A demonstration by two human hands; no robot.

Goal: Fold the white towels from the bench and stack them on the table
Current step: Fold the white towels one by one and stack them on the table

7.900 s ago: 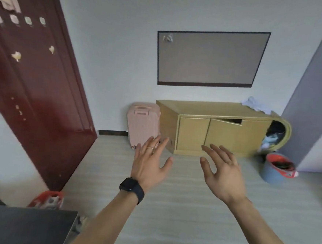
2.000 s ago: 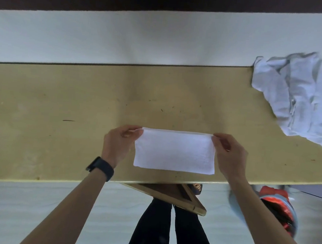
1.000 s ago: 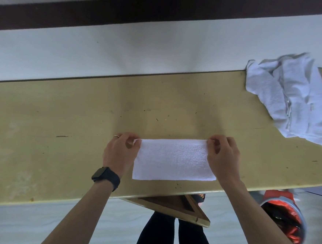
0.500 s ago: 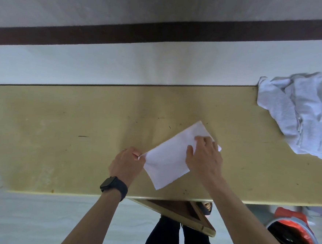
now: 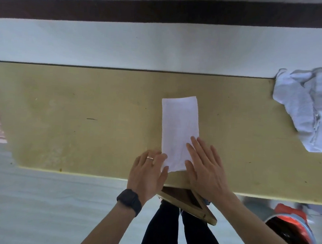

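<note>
Now, left hand [image 5: 147, 176] and right hand [image 5: 204, 172] flat on towel [image 5: 179, 127]

Soft, even daylight, no harsh shadows, mild overall softness, wide-angle bending at edges, blurred lower right corner

A folded towel [image 5: 179, 130] lies on the counter [image 5: 80, 116]. The left hand [image 5: 148, 175] and right hand [image 5: 204, 168] rest flat on the towel's near corners; crumpled towels [image 5: 309, 111] heap well to its right.
</note>
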